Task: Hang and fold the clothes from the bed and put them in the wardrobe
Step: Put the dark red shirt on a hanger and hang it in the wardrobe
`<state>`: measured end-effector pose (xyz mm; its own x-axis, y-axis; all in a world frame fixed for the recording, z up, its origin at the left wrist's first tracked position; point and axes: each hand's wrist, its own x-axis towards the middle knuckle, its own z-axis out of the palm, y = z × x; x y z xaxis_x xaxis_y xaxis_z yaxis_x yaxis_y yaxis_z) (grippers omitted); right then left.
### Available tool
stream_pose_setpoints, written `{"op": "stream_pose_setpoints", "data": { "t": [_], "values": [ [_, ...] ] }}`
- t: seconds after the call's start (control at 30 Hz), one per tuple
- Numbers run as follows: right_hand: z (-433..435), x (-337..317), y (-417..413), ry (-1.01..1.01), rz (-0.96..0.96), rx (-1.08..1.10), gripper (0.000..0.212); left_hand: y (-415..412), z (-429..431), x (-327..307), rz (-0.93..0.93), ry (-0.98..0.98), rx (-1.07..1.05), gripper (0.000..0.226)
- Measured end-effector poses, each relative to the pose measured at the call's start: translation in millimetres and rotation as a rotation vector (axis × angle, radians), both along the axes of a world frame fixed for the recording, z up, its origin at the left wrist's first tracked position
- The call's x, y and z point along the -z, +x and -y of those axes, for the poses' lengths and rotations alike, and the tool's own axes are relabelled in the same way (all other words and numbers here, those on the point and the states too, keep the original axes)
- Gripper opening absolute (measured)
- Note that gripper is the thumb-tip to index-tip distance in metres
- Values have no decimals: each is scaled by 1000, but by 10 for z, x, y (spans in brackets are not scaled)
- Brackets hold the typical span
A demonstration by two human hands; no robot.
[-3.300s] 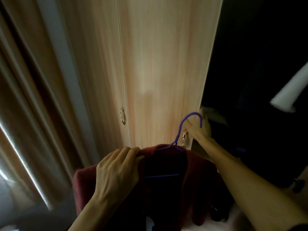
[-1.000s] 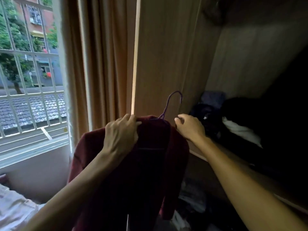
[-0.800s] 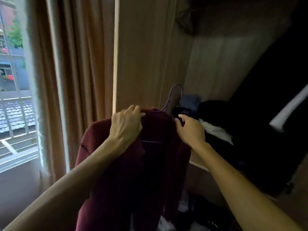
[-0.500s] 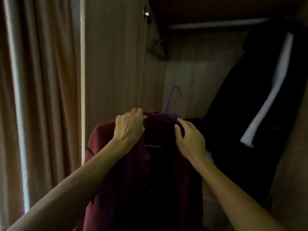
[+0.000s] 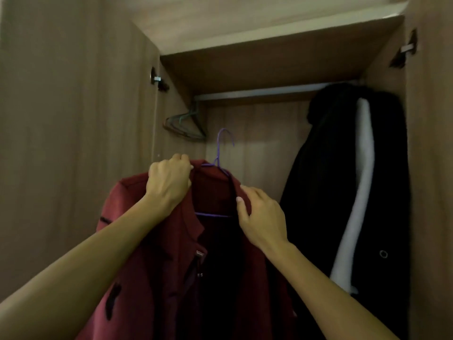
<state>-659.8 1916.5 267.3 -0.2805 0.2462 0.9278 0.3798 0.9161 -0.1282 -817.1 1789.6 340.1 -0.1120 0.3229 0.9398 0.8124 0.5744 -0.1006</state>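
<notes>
Obs: empty hangers (image 5: 185,125) are bunching at the left end of the wardrobe rail (image 5: 269,92). I am holding the maroon coat (image 5: 159,266) below the rail, in front of the open wardrobe. My left hand (image 5: 169,184) is clamping its fingers on the left shoulder; my right hand (image 5: 261,218) is pinching the right collar edge. The purple hanger (image 5: 221,153) hook is pointing up, not yet on the rail. 1 black garment (image 5: 343,192) is occupying the rail's right end.

Risks: hook missing the rail; coat sliding off the thin wire as I lift; hook snagging the empty hangers.
</notes>
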Motion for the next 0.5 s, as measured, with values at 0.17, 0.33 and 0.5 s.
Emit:
{"op": "stream_pose_setpoints", "data": {
  "t": [0.17,0.33,0.5],
  "values": [
    [-397,-257,-100,49,-3,36,39,-43,-514,-492,-17,9,-21,15],
    [-866,-557,-142,108,-83,99,34,-81,-1095,-1017,-74,18,-26,12],
    [-1418,-880,-213,140,-88,197,37,-53,-1600,-1529,-207,21,-33,9]
  ]
}}
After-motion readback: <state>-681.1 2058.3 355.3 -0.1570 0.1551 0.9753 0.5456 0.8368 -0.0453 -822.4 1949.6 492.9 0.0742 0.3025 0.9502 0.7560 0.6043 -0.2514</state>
